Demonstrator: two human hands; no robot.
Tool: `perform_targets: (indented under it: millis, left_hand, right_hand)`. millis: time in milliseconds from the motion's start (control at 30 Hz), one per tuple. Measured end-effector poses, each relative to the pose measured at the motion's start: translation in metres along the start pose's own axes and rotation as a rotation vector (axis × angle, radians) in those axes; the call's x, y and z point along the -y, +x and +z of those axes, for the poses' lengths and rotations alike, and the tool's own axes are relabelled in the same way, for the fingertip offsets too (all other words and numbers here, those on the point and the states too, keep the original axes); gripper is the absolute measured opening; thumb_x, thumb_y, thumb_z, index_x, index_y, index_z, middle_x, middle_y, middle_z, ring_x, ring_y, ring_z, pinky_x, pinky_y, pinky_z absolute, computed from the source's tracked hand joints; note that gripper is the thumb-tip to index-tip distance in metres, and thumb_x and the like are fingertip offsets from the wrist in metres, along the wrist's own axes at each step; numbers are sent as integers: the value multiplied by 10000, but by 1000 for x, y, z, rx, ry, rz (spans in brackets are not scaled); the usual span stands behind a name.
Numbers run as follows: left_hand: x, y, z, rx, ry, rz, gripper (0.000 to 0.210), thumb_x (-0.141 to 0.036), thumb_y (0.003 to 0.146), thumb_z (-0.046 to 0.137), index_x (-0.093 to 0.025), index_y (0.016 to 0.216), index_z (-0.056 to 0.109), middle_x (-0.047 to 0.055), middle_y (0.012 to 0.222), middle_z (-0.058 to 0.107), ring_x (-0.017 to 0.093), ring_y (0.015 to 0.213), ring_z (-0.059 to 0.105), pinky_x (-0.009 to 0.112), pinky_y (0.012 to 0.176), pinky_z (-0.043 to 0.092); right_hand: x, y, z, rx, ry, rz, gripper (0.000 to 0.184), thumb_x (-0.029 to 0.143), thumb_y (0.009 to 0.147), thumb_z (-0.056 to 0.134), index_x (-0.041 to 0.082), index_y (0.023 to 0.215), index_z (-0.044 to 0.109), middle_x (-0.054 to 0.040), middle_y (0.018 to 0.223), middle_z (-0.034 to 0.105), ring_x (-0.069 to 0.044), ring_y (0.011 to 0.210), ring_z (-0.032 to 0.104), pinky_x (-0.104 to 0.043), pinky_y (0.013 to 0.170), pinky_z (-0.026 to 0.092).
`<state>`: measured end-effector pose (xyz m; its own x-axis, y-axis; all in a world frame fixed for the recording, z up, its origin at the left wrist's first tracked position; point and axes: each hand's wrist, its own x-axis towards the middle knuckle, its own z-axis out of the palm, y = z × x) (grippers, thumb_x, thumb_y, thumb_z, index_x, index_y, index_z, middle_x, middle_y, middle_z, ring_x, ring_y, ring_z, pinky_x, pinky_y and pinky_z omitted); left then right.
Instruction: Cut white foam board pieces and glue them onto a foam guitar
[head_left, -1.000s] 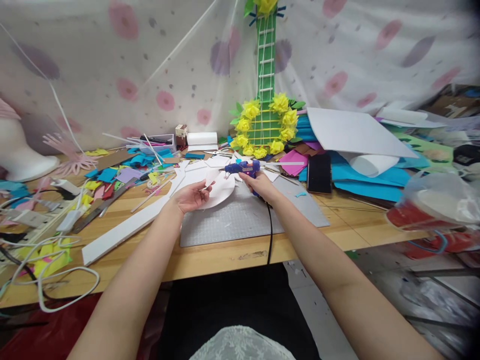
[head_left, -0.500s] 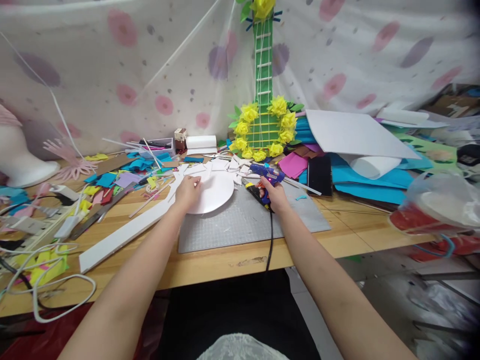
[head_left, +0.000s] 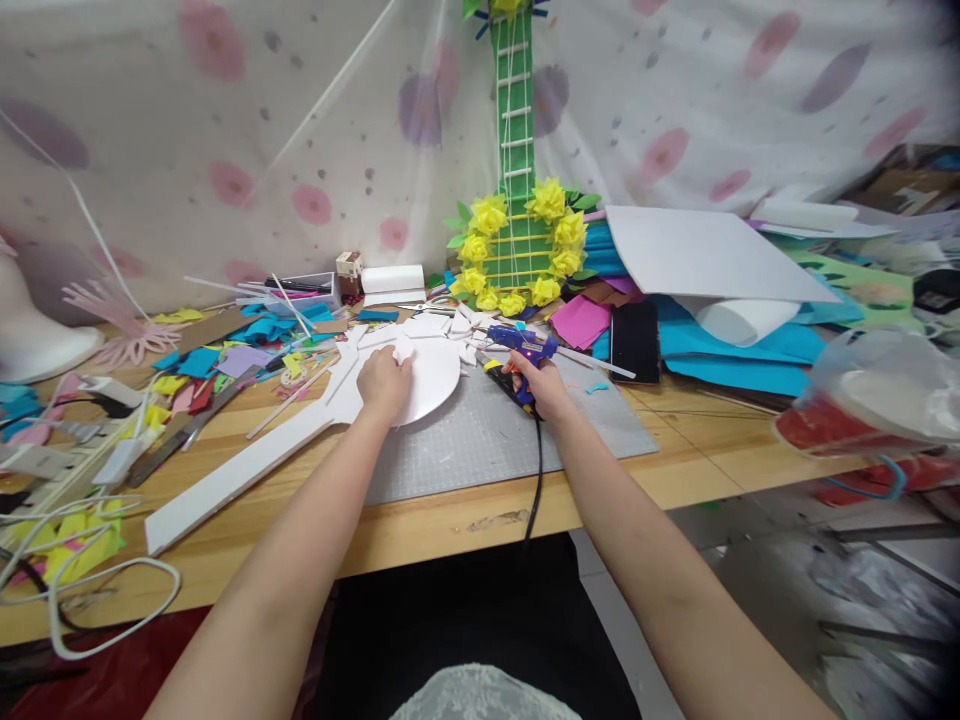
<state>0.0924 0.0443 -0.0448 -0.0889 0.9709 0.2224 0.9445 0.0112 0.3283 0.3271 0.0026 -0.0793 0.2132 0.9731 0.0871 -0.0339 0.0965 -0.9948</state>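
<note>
My right hand [head_left: 546, 388] is wrapped round the grip of a blue hot glue gun [head_left: 525, 345], its nozzle pointing left above the grey cutting mat [head_left: 480, 455]. A black cord hangs from the gun over the table's front edge. My left hand [head_left: 385, 385] rests on the round white foam board [head_left: 439, 375], with its fingers curled together. The fingertips are turned away, so what they pinch is hidden. From this round part a long white strip [head_left: 240, 480] reaches down to the left. White offcuts [head_left: 427, 325] lie along the board's far edge.
Behind stands a green paper guitar [head_left: 517, 200] ringed with yellow flowers. Coloured scraps [head_left: 247, 355] and a white cable [head_left: 112, 570] litter the left. Blue sheets [head_left: 735, 355] and a white board [head_left: 712, 255] are stacked right, near a clear plastic tub [head_left: 877, 400].
My left hand has shifted slightly right over the round board, and its fingers now lie lower against it. The glue gun stays in my right hand, and the whole view has shifted slightly.
</note>
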Motion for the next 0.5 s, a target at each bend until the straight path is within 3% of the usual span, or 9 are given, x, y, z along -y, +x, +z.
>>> perform_targets:
  millis: [500]
  left_hand:
    - [-32, -5, 12, 37, 38, 86, 261, -334, 821, 459, -192, 967, 622, 108, 988, 612, 236, 899, 546, 312, 701, 373]
  right_hand:
    - [-2, 1, 0, 18, 25, 0, 397, 579, 664, 604, 183, 639, 584, -31, 651, 623, -67, 413, 414, -224, 399, 363]
